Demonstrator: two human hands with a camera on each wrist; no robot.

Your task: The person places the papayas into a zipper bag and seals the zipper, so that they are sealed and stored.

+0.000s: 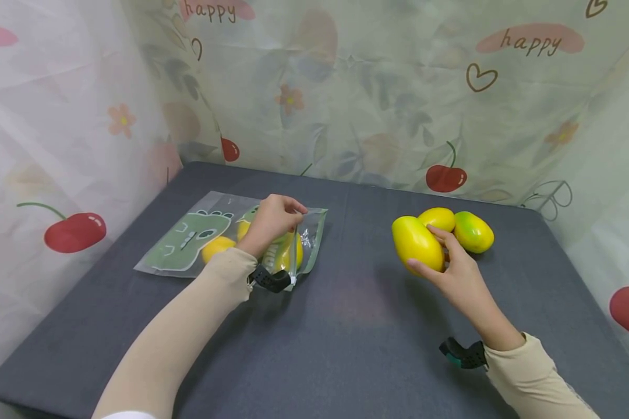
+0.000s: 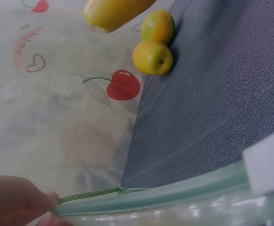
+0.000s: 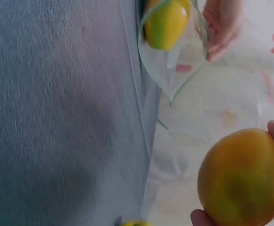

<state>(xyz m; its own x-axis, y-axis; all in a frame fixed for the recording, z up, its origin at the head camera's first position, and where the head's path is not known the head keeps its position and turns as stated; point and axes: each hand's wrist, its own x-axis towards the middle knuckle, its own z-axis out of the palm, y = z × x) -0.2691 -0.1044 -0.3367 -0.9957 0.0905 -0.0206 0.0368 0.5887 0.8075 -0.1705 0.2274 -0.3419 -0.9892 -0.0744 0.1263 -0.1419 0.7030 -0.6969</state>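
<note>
My left hand (image 1: 274, 224) pinches the upper edge of a clear zip bag (image 1: 180, 241) with a green cartoon print. The bag lies on the table at the left with several yellow fruits inside. In the right wrist view its mouth gapes, showing a yellow-green mango (image 3: 167, 26) within. A white slider (image 2: 269, 162) sits on the green edge in the left wrist view. My right hand (image 1: 458, 279) grips a yellow mango (image 1: 416, 241) between thumb and fingers, raised over the right part of the table. Just behind it are two more mangoes, one yellow (image 1: 436, 219), one partly green (image 1: 474, 231).
The dark grey table (image 1: 340, 343) is bordered by a printed curtain (image 1: 356, 116) at the back and sides. A thin wire loop (image 1: 552, 195) shows at the far right corner. Black wrist cameras are strapped to both wrists.
</note>
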